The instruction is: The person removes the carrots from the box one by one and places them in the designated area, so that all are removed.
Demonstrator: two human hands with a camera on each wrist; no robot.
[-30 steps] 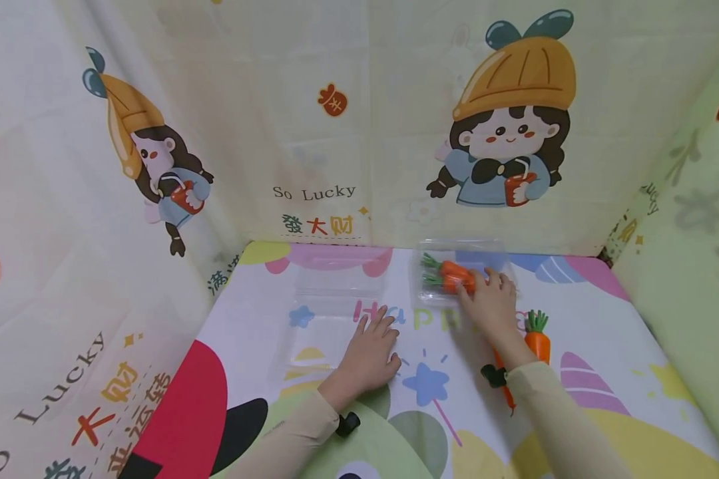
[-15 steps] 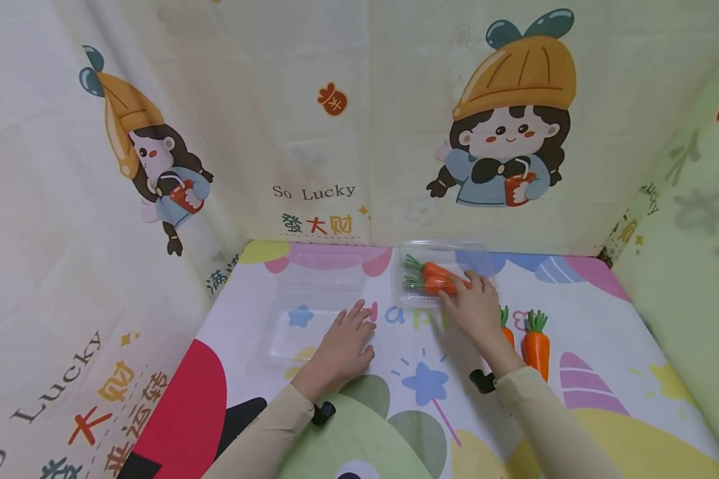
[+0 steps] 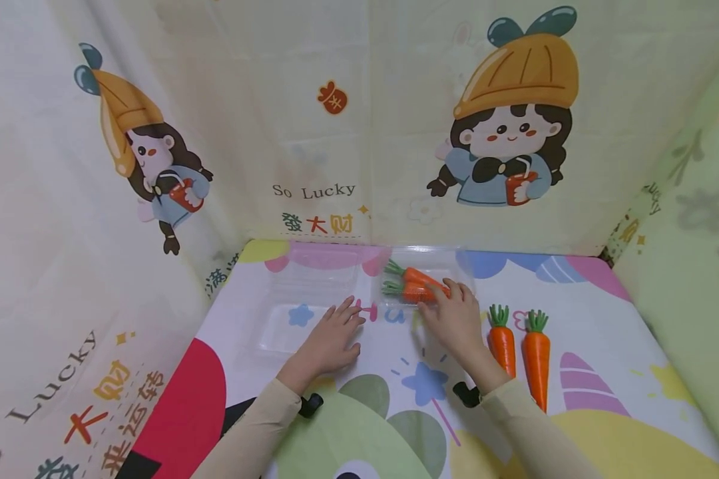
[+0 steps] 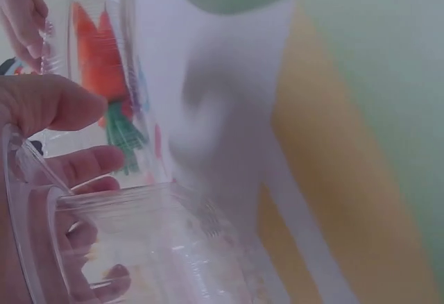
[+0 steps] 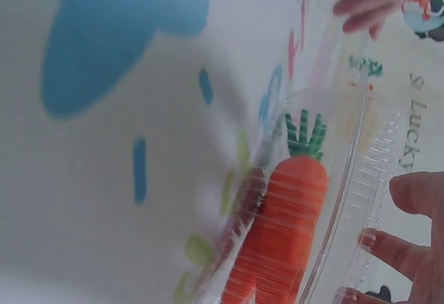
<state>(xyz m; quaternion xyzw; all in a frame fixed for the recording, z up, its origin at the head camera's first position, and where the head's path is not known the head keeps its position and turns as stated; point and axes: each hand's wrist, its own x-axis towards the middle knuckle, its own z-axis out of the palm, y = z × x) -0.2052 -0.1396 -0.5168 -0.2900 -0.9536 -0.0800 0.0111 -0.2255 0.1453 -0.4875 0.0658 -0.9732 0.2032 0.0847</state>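
Observation:
My left hand lies over the right side of an open clear plastic box, its thumb and fingers spread; in the left wrist view some fingers show through the plastic. At the right end of a second clear box, my right hand touches with relaxed fingertips right at the rim. Two orange carrots with green tops lie in that box, the front carrot and the rear carrot, their tips partly behind my fingers.
Two more carrots, a left one and a right one, lie side by side right of my right forearm. A patterned tablecloth covers the table, and printed curtains enclose it at the back and sides.
Both boxes have slid left, each along with the hand beside it. The two loose carrots, partly hidden by my right arm before, now show more fully.

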